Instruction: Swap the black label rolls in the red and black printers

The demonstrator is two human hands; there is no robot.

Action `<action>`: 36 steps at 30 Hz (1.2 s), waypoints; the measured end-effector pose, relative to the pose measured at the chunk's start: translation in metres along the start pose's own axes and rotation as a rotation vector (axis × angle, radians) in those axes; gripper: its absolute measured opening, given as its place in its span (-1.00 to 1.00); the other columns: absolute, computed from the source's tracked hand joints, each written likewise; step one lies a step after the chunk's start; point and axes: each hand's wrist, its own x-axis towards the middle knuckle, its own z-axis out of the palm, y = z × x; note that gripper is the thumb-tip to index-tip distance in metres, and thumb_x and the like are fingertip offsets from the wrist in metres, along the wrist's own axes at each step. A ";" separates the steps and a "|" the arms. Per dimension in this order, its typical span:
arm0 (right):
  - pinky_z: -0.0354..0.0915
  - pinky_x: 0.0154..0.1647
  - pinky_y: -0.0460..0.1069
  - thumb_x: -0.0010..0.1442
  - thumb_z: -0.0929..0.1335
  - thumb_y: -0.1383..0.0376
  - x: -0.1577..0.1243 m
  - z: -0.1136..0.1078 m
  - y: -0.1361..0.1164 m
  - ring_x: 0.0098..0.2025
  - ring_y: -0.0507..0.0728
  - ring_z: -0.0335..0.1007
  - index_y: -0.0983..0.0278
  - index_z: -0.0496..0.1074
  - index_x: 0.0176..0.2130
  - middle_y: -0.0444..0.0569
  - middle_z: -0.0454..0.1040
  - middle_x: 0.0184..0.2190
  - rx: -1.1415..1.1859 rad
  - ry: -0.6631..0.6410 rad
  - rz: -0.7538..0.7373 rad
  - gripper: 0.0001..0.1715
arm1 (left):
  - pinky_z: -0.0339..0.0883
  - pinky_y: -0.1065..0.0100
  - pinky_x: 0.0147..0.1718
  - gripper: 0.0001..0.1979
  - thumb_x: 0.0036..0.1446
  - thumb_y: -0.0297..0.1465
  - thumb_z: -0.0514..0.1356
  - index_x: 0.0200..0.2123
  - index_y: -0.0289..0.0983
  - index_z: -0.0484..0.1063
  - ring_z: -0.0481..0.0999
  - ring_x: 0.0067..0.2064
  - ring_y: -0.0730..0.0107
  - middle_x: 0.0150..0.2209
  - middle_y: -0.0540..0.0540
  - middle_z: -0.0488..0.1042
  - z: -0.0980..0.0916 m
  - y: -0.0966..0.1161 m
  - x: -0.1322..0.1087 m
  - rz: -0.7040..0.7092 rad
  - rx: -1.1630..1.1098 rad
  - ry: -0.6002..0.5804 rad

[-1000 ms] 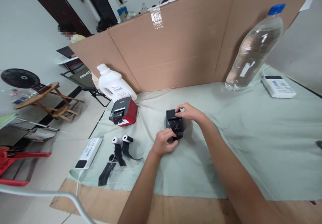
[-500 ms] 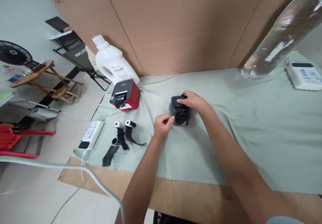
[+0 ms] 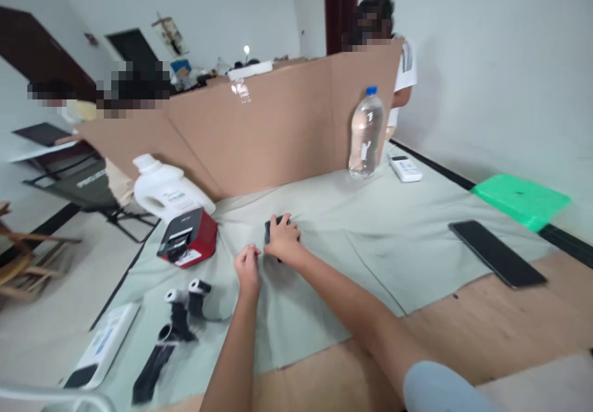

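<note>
A small dark box-shaped device (image 3: 268, 231), mostly covered, sits on the cloth in the middle. My right hand (image 3: 285, 239) lies over its top with fingers wrapped over the far and right sides. Just left of it, my left hand (image 3: 247, 265) is closed with fingertips pinched, apart from the device; whatever it may hold is too small to make out. Left of my hands stands a red and black label printer (image 3: 189, 239) with black film at its slot. Nearer me lie three small rolls with dark film tails, one being a black strip roll (image 3: 155, 365).
A white jug (image 3: 169, 193) leans behind the printer, against a cardboard screen (image 3: 278, 128). A water bottle (image 3: 365, 137) and white power bank (image 3: 406, 169) stand back right. A tablet (image 3: 498, 253) lies right; another power bank (image 3: 104, 345) lies left. People are behind the screen.
The view has tilted up and shows more of the room. My right hand now covers more of the device, hiding the black film seen before. My left hand has come away from its edge.
</note>
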 end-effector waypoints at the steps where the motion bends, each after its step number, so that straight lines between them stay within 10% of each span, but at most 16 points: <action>1: 0.41 -0.20 0.29 -0.13 0.55 0.11 -0.001 -0.005 0.008 0.12 0.58 0.31 0.12 0.12 0.34 0.39 -0.04 0.37 0.007 0.021 -0.031 0.14 | -0.04 0.44 -0.57 -0.61 0.18 -0.13 0.13 -0.58 -0.26 0.30 0.05 -0.58 0.53 -0.65 0.13 0.07 0.000 0.000 0.000 -0.009 -0.005 -0.011; 6: 0.36 -0.05 0.16 0.00 0.46 0.04 0.002 -0.071 0.119 -0.02 0.37 0.44 0.10 0.23 0.30 0.21 0.21 0.19 0.008 0.188 -0.134 -0.07 | -0.09 0.44 -0.56 -0.62 0.15 -0.13 0.16 -0.57 -0.27 0.33 0.00 -0.57 0.53 -0.65 0.15 0.00 0.002 0.000 0.001 -0.024 -0.023 -0.067; 12: 0.34 -0.01 0.19 0.08 0.42 -0.01 0.010 -0.158 0.286 0.11 0.49 0.38 0.09 0.09 0.41 0.27 0.10 0.29 -0.149 0.400 0.203 0.02 | 0.01 0.43 -0.50 -0.63 0.14 -0.16 0.18 -0.59 -0.27 0.35 0.10 -0.52 0.50 -0.61 0.11 0.11 0.005 0.000 0.002 -0.008 -0.011 -0.100; 20: 0.34 -0.01 0.28 0.08 0.39 -0.09 0.023 -0.163 0.336 0.11 0.54 0.37 0.12 0.09 0.41 0.31 0.10 0.29 -0.216 0.314 0.339 0.03 | 0.03 0.42 -0.50 -0.63 0.15 -0.16 0.15 -0.60 -0.26 0.32 0.12 -0.53 0.48 -0.61 0.09 0.14 0.007 0.001 0.002 0.013 0.014 -0.094; 25: 0.07 0.12 0.57 0.11 0.37 -0.16 0.028 -0.150 0.304 0.32 0.76 -0.03 0.21 0.05 0.43 0.39 -0.06 0.41 -0.404 0.485 0.292 0.09 | 0.07 0.41 -0.50 -0.62 0.18 -0.19 0.07 -0.62 -0.24 0.28 0.16 -0.54 0.46 -0.64 0.08 0.13 0.006 0.030 -0.006 0.146 0.110 -0.032; 29: -0.11 0.29 0.51 0.19 0.34 -0.03 0.036 -0.105 0.212 0.38 0.60 -0.06 0.31 0.09 0.42 0.32 0.04 0.41 -0.439 0.622 -0.252 -0.03 | 0.20 0.39 -0.38 -0.65 0.22 -0.25 0.14 -0.59 -0.24 0.35 0.29 -0.48 0.44 -0.58 0.04 0.28 -0.042 0.088 0.007 0.503 0.353 -0.136; 31: -0.02 0.34 0.41 0.20 0.34 0.03 0.042 -0.068 0.147 0.35 0.49 0.09 0.35 0.18 0.37 0.31 0.17 0.36 -0.285 0.535 -0.504 -0.12 | 0.29 0.36 -0.21 -0.73 0.24 -0.27 0.14 -0.49 -0.24 0.44 0.43 -0.32 0.37 -0.44 -0.03 0.46 -0.083 0.111 0.025 0.567 0.431 0.045; 36: 0.05 0.41 0.24 0.19 0.37 0.13 0.066 0.042 -0.022 0.39 0.36 0.12 0.37 0.23 0.35 0.24 0.21 0.36 0.285 0.183 -0.727 -0.17 | 0.31 0.20 0.08 -0.73 0.19 -0.31 0.15 -0.09 -0.29 0.50 0.51 -0.03 0.19 -0.08 -0.18 0.55 -0.163 0.093 0.098 0.057 0.490 0.600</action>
